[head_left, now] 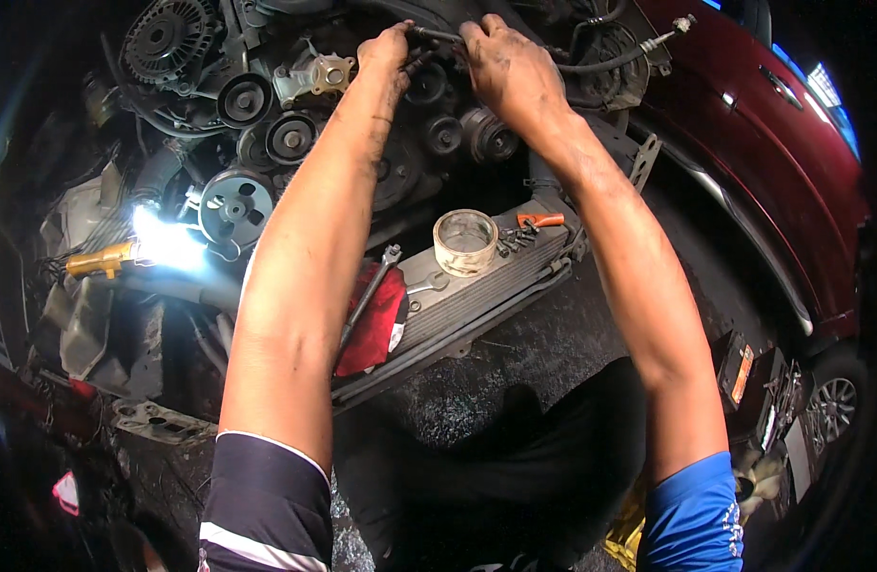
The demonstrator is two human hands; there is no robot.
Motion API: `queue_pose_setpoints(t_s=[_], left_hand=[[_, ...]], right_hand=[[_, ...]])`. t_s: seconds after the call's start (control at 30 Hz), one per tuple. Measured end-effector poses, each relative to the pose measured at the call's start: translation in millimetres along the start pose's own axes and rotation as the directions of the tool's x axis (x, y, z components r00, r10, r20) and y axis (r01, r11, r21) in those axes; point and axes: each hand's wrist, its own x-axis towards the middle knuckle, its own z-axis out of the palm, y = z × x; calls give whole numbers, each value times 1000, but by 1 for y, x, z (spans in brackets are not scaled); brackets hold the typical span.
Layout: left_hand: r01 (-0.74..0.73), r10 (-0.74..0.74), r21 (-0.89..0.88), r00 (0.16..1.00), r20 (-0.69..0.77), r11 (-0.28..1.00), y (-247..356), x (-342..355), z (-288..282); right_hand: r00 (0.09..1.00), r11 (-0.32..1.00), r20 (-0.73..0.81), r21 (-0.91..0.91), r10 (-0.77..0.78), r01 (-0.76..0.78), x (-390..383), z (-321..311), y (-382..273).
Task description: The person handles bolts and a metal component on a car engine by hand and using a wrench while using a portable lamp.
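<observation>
At the top of the head view, my left hand (384, 54) grips one end of a thin dark hose or rod (433, 34) over the engine. My right hand (510, 74) is closed round the same dark piece farther right, its fingertips partly hidden. Below and between them are black pulleys (443, 135) and a metal water-pump housing (331, 72). A hose with a metal fitting (648, 46) runs to the right of my right hand.
A lit work lamp (100, 255) lies left. The radiator's top (424, 319) bears a white ring container (467, 262), bolts (515, 243), an orange-handled tool (543, 219), a red cloth (376, 338) and wrenches (424, 284). A maroon car (763, 143) stands right; tools (777, 410) lie below it.
</observation>
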Motion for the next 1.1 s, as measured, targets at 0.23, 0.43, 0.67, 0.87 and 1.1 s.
queue_pose_setpoints(t_s=[0.23,0.43,0.67,0.87,1.1], left_hand=[[62,-63,-41,998,-15,997,-1,-20,9],[20,-20,71,1000,2,997,-6,-44,-9],[-521,68,762,839,540,383,-19,-100,-4],[-629,-363,777,731,577,-30,-80,-159,8],[-687,-517,677,694,501,-265,-104,-165,12]], right_hand=[[980,986,-160,-133,-121,100,-17,-19,8],[990,992,-114,-99,-83,72,-81,-46,14],[788,776,-100,285,608,-562,-194,-35,63],[418,377,70,315,906,-871,-210,-14,96],[392,336,131,320,910,-886,-211,-17,99]])
